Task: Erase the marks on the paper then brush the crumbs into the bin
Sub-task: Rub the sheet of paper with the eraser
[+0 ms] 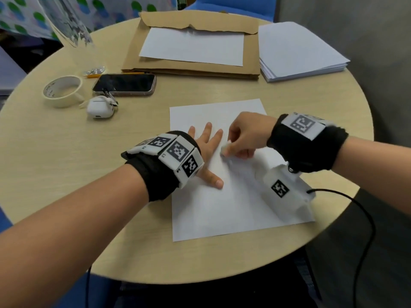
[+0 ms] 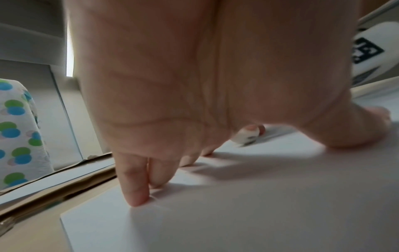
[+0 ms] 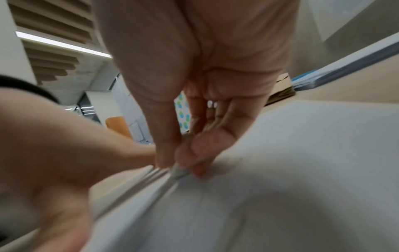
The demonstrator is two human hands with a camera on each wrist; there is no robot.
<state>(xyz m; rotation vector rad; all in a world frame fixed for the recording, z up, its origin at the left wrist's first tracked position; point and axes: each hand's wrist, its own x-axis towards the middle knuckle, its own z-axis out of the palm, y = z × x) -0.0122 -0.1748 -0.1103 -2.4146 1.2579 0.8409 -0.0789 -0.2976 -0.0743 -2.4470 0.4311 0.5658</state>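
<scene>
A white sheet of paper [image 1: 222, 207] lies in the lower centre of the head view, on a round pale wood worktop [image 1: 66, 163]. Any pencil marks on it are too faint and blurred to make out. The right hand [image 1: 246, 135] pinches a small white eraser [image 1: 225, 148] between thumb and curled fingers [image 3: 202, 148], its lower end pressed on the sheet near the frame's centre; in the left wrist view the eraser [image 2: 246, 136] shows dark smudges on its white face. The left hand [image 1: 206, 152] lies flat on the sheet's left part, fingers [image 2: 134, 184] straight and spread, tips pressing the paper just left of the eraser.

Both wrists carry black bands with white blocks printed with black square code patterns (no readable lettering on them). A black cable [image 1: 355, 207] runs from the right wrist unit off the worktop's lower right edge.

Farther out, in the upper centre, a brown envelope [image 1: 191, 67] carries another white sheet [image 1: 193, 46]; a stack of white paper [image 1: 298, 54] sits at its right. At the upper left lie a dark phone [image 1: 124, 83], face up, a white earbud case [image 1: 100, 107] just below it, and a roll of pale tape [image 1: 63, 91] whose inner printing is too small to read. A yellow pencil [image 1: 115, 74] lies behind the phone.
</scene>
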